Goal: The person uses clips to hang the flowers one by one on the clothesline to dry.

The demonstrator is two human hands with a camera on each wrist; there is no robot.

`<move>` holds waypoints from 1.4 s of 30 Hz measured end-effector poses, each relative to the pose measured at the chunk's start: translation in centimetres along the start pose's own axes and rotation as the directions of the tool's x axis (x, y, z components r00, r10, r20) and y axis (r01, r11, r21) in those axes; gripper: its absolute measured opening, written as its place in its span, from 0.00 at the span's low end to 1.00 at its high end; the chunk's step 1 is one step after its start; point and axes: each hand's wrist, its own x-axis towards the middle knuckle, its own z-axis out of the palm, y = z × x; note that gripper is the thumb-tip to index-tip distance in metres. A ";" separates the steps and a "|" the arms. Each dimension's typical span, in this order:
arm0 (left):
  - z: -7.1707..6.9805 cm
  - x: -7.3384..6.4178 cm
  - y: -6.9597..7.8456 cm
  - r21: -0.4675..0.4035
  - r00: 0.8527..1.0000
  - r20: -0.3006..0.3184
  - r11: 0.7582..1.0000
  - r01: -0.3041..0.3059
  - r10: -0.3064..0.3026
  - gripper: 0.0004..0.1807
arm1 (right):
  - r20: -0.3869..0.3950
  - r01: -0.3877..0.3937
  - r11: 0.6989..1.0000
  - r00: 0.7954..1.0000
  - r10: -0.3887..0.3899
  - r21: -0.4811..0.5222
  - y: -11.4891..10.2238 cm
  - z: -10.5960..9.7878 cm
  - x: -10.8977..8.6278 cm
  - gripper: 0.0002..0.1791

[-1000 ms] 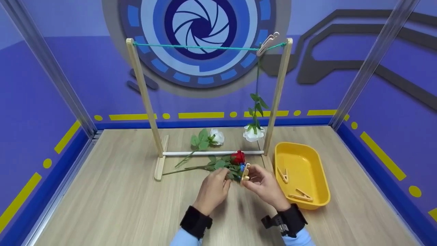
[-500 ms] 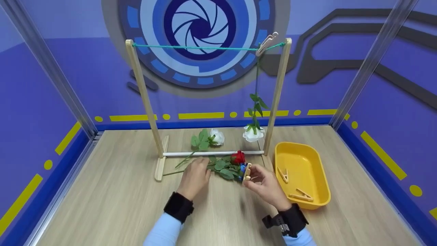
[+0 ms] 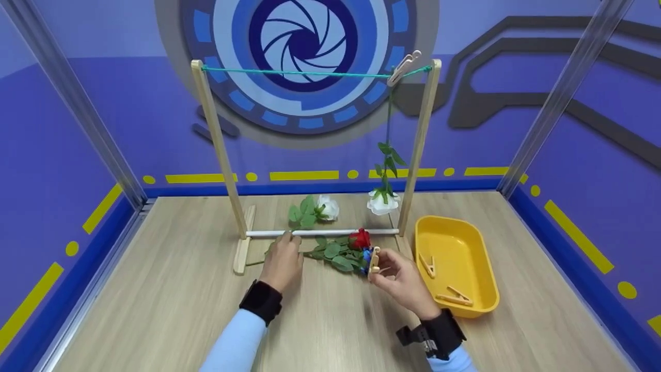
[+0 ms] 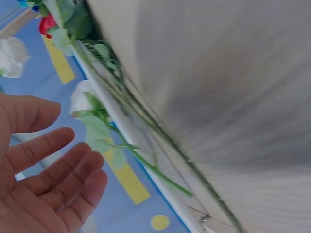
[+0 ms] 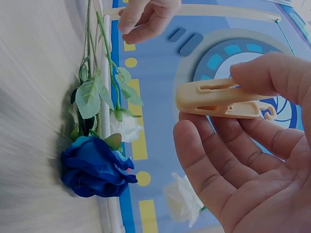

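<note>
My right hand (image 3: 405,284) pinches a light wooden clothespin (image 5: 209,101) between thumb and fingers, beside the blue rose (image 5: 95,167). Over the flower stems at the left, my left hand (image 3: 281,263) has its fingers relaxed; the left wrist view shows nothing between them. Closest to those fingers are the stem and leaves of a lying white rose (image 3: 328,207), whose stem end the hand hides in the head view. A red rose (image 3: 360,238) lies together with the blue one, their stems pointing left. Another white rose (image 3: 383,201) hangs upside down from a clothespin (image 3: 404,68).
A wooden frame (image 3: 219,147) with a green string (image 3: 320,73) across its top stands behind the hands. Its white bottom bar (image 3: 310,233) runs low between the flowers. At right, a yellow tray (image 3: 457,248) contains clothespins (image 3: 455,297).
My left hand has moved left, from the leaves near the blue rose to over the stems. The right hand keeps holding the clothespin in nearly the same place.
</note>
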 end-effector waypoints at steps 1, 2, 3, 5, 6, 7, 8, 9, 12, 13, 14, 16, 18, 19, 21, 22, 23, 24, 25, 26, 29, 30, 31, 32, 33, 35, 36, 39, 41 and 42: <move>0.2 0.1 -0.2 0.009 1.000 -0.003 1.000 0.007 -0.007 0.09 | -0.001 -0.002 1.000 1.000 0.002 -0.001 0.0 0.0 0.0 0.17; 0.4 0.1 -0.4 0.019 1.000 -0.007 1.000 0.013 -0.013 0.09 | -0.001 -0.002 1.000 1.000 0.002 -0.002 0.0 0.0 0.0 0.16; 0.6 0.2 -0.7 0.028 1.000 -0.012 0.999 0.018 -0.018 0.08 | -0.003 -0.002 1.000 1.000 0.002 -0.005 0.0 -0.1 0.0 0.16; 0.9 0.3 -1.1 0.046 0.999 -0.028 0.999 0.023 -0.022 0.07 | -0.005 -0.002 1.000 1.000 0.002 -0.010 -0.1 -0.1 0.0 0.17; 1.1 0.4 -1.4 0.057 0.999 -0.038 0.998 0.028 -0.026 0.06 | -0.005 -0.002 1.000 1.000 0.001 -0.012 -0.1 -0.1 0.0 0.17; 1.3 0.4 -1.6 0.065 0.999 -0.045 0.997 0.034 -0.031 0.05 | -0.005 -0.001 1.000 1.000 0.001 -0.012 -0.1 -0.1 0.0 0.16; 1.5 0.5 -1.8 0.075 0.998 -0.049 0.996 0.040 -0.036 0.04 | -0.004 -0.001 1.000 1.000 0.001 -0.012 -0.1 -0.1 0.0 0.16; 1.6 0.5 -2.0 0.083 0.998 -0.049 0.995 0.047 -0.043 0.03 | -0.003 -0.001 1.000 1.000 0.001 -0.011 -0.1 -0.1 0.0 0.16; 2.1 0.5 -2.5 0.098 0.997 -0.037 0.993 0.069 -0.065 0.02 | 0.003 -0.004 1.000 1.000 0.004 -0.009 -0.2 -0.2 -0.1 0.16; 2.2 0.5 -2.6 0.097 0.997 -0.026 0.992 0.079 -0.077 0.02 | 0.005 -0.008 1.000 1.000 0.008 -0.009 -0.2 -0.2 -0.1 0.16; 2.3 0.5 -2.7 0.096 0.996 -0.012 0.991 0.091 -0.090 0.02 | 0.006 -0.013 1.000 1.000 0.013 -0.009 -0.2 -0.2 -0.1 0.16; 2.4 0.5 -2.8 0.089 0.993 0.014 0.989 0.114 -0.116 0.03 | 0.007 -0.021 1.000 1.000 0.021 -0.010 -0.2 -0.2 -0.1 0.16; 2.5 0.7 -2.9 0.084 0.990 0.037 0.987 0.136 -0.139 0.04 | 0.007 -0.030 1.000 1.000 0.030 -0.010 -0.1 -0.2 -0.1 0.16; 2.5 0.7 -2.9 0.080 0.988 0.045 0.986 0.146 -0.150 0.05 | 0.009 -0.031 0.999 0.999 0.031 -0.008 -0.1 -0.2 -0.1 0.16; 2.5 0.9 -3.0 0.057 0.986 0.042 0.986 0.160 -0.162 0.07 | 0.010 -0.029 1.000 1.000 0.029 -0.008 -0.1 -0.2 -0.1 0.16; 2.6 1.0 -3.1 0.035 0.986 0.032 0.986 0.165 -0.166 0.08 | 0.010 -0.027 1.000 1.000 0.028 -0.011 -0.1 -0.2 -0.1 0.16; 2.6 1.1 -3.1 0.011 0.986 0.019 0.986 0.165 -0.165 0.09 | 0.011 -0.025 1.000 1.000 0.026 -0.012 -0.1 -0.2 -0.1 0.16; 2.6 1.1 -3.1 -0.023 0.986 0.004 0.985 0.168 -0.168 0.09 | 0.010 -0.024 1.000 1.000 0.024 -0.012 -0.1 -0.2 -0.1 0.16; 2.6 1.2 -3.1 -0.060 0.986 -0.014 0.984 0.167 -0.168 0.09 | 0.009 -0.023 1.000 1.000 0.023 -0.012 0.0 -0.2 0.0 0.16; 2.6 1.2 -3.1 -0.099 0.985 -0.032 0.981 0.166 -0.170 0.08 | 0.008 -0.023 1.000 1.000 0.024 -0.012 0.0 -0.2 0.0 0.16; 2.5 1.2 -2.9 -0.201 0.981 -0.085 0.967 0.156 -0.176 0.07 | 0.010 -0.028 1.000 1.000 0.028 -0.011 0.0 -0.3 0.0 0.16; 2.4 1.2 -2.8 -0.232 0.978 -0.102 0.960 0.155 -0.182 0.08 | 0.010 -0.029 1.000 1.000 0.029 -0.011 0.0 -0.3 0.0 0.16; 2.3 1.2 -2.7 -0.253 0.976 -0.120 0.956 0.150 -0.184 0.09 | 0.010 -0.029 0.999 1.000 0.029 -0.014 -0.1 -0.3 0.0 0.16; 2.2 1.1 -2.6 -0.273 0.973 -0.129 0.950 0.150 -0.191 0.10 | 0.009 -0.029 0.999 1.000 0.029 -0.019 0.0 -0.3 0.0 0.16; 2.0 1.0 -2.4 -0.289 0.971 -0.138 0.946 0.148 -0.194 0.11 | 0.006 -0.029 0.999 1.000 0.029 -0.023 -0.1 -0.4 0.0 0.16; 1.6 0.8 -2.1 -0.314 0.969 -0.147 0.939 0.143 -0.196 0.14 | 0.000 -0.030 0.999 1.000 0.030 -0.032 -0.1 -0.5 -0.1 0.16; 1.4 0.7 -1.9 -0.325 0.969 -0.145 0.935 0.145 -0.200 0.16 | -0.003 -0.029 0.999 1.000 0.029 -0.037 -0.1 -0.5 -0.1 0.16; 0.8 0.3 -1.2 -0.347 0.968 -0.138 0.925 0.152 -0.211 0.17 | -0.018 -0.030 0.999 0.999 0.029 -0.043 -0.2 -0.7 -0.1 0.16; 0.3 -0.1 -0.9 -0.364 0.965 -0.135 0.917 0.161 -0.223 0.15 | -0.030 -0.034 0.998 0.999 0.033 -0.043 -0.2 -0.8 -0.1 0.16; 0.0 -0.3 -0.6 -0.372 0.963 -0.133 0.912 0.172 -0.236 0.14 | -0.036 -0.035 0.998 0.999 0.034 -0.043 -0.2 -0.9 -0.1 0.15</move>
